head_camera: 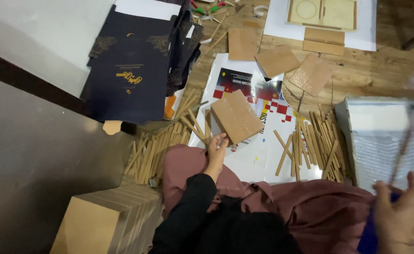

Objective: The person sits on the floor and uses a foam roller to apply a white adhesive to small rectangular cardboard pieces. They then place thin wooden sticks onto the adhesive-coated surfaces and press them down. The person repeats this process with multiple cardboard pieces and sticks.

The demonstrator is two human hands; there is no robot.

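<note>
1. The brown board (236, 116) sits tilted on the printed poster (263, 141), right in the middle of the floor mess. The left hand (216, 149) pinches the board's near corner, fingers curled on its edge.
2. That's a pretty thin grip, so I'd guess the board could pivot and drop onto the loose wooden sticks (317, 146) to the board's right, or scuff the poster.
3. The right hand (397, 207), well right of the board, is blurred. It looks closed around something thin and something blue, but honestly can't tell what.
4. The silvery tray (385, 141) beyond the sticks is smeared and cut off.
</note>
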